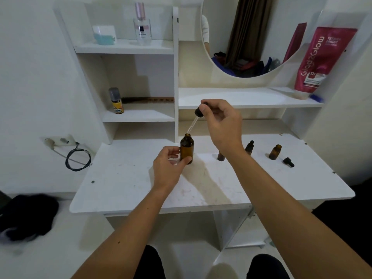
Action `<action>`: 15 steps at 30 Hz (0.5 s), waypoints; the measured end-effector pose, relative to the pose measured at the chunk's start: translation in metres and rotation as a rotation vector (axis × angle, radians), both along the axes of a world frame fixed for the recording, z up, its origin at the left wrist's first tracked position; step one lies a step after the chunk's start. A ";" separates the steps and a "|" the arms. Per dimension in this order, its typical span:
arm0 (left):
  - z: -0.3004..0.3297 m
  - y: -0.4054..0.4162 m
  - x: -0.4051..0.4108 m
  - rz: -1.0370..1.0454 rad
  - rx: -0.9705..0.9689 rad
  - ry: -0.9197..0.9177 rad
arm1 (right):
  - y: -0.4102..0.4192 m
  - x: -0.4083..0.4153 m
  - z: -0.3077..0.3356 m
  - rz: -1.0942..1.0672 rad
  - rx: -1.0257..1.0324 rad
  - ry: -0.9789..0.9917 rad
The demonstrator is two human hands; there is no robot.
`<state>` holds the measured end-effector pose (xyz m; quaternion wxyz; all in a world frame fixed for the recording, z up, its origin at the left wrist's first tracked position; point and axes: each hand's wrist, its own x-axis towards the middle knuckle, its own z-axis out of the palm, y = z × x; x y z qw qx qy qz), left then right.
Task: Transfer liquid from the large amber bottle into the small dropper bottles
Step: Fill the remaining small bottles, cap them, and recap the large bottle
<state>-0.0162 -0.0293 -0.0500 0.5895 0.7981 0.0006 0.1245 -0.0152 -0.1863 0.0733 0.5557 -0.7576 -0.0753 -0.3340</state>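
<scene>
White desk (124,190) with shelving behind. Top shelf: clear perfume bottle (142,27) with pink cap, teal mask (104,38) beside it. Middle shelf: yellow spray can (116,101), brown comb (148,100). Round mirror (241,35). Red tube (320,61) leans at right back shelf. Black cable (78,159) off desk's left edge; dark cloth (28,216) on floor.

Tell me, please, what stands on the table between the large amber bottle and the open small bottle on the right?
In the head view, two small bottles stand between the large amber bottle and the open small bottle: one partly hidden by the right forearm, one capped.
</scene>
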 end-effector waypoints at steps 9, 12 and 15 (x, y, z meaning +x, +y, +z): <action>-0.003 -0.003 0.010 -0.054 -0.021 0.050 | 0.009 0.012 -0.021 0.032 -0.115 0.080; -0.005 -0.003 0.010 -0.048 -0.009 0.044 | 0.011 0.014 -0.032 0.039 -0.150 0.145; -0.008 -0.003 0.011 -0.044 -0.019 0.034 | 0.013 0.013 -0.043 0.059 -0.178 0.174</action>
